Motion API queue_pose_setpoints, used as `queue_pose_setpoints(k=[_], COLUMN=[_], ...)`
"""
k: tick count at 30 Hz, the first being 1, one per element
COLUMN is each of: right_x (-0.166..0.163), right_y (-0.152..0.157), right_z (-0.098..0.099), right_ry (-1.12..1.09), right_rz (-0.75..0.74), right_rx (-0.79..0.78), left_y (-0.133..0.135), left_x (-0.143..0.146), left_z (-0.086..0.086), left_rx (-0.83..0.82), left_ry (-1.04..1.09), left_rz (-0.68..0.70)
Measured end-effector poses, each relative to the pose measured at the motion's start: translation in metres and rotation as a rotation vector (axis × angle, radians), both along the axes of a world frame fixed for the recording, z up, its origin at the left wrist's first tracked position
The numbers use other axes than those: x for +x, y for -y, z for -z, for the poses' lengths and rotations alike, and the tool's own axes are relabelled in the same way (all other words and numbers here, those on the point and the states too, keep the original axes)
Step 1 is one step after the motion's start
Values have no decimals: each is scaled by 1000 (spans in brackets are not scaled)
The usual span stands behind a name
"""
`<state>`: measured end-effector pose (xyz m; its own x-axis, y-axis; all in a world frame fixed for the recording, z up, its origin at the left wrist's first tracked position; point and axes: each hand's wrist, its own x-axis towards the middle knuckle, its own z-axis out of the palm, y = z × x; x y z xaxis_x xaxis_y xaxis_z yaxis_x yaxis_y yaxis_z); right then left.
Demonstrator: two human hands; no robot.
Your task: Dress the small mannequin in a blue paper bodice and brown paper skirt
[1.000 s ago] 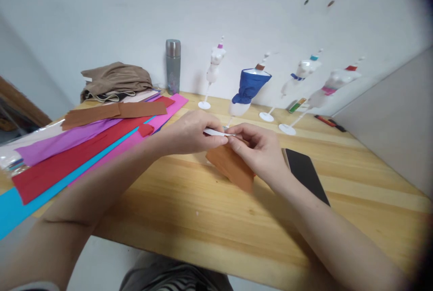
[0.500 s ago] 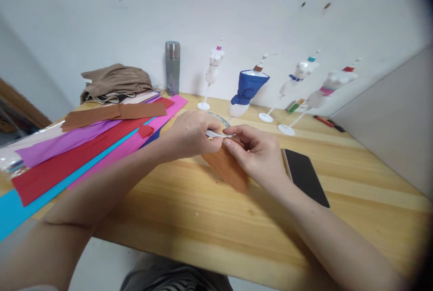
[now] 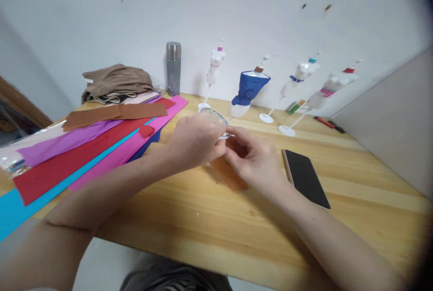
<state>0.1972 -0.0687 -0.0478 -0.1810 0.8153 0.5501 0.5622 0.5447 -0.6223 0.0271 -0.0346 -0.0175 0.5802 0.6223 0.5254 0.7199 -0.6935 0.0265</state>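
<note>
My left hand (image 3: 194,140) and my right hand (image 3: 255,160) meet over the middle of the wooden table (image 3: 216,219), fingers pinched together. Between the fingertips runs a thin white strip (image 3: 223,136), which both hands pinch. An orange-brown piece of paper (image 3: 230,176) lies under my right hand, partly hidden by the palm. A roll of tape (image 3: 212,113) peeks out just behind my left hand.
Long coloured paper strips (image 3: 84,151) fan out on the left, with brown cloth (image 3: 117,81) and a grey flask (image 3: 173,67) behind. Several small white mannequins (image 3: 213,72) stand along the wall, one in blue fabric (image 3: 248,88). A black phone (image 3: 304,178) lies to the right.
Both hands have closed in tighter over the white strip. The orange paper is now more covered by my right hand, and the tape roll has come into sight behind my left hand.
</note>
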Motion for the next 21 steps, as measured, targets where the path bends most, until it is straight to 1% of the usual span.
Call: queue_pose_setpoints(k=[2, 4, 6, 8, 12, 16, 21], right_x=[0, 0, 0, 0, 1, 4, 5], right_y=[0, 1, 2, 3, 3, 0, -6], right_z=[0, -1, -3, -6, -12, -15, -13], right_ry=[13, 32, 47, 47, 11, -76, -121], right_rz=[5, 17, 35, 56, 85, 94, 47], right_rx=[1, -11, -12, -7, -35, -75, -169], left_y=[3, 4, 2, 0, -4, -9, -13], left_x=[1, 1, 0, -2, -5, -8, -9], left_z=[-1, -1, 0, 1, -2, -5, -4], left_rx=[19, 49, 47, 3, -75, -132, -211], left_ry=[-61, -68, -32, 32, 163, 263, 301], left_rz=[-21, -39, -57, -66, -6, 66, 76])
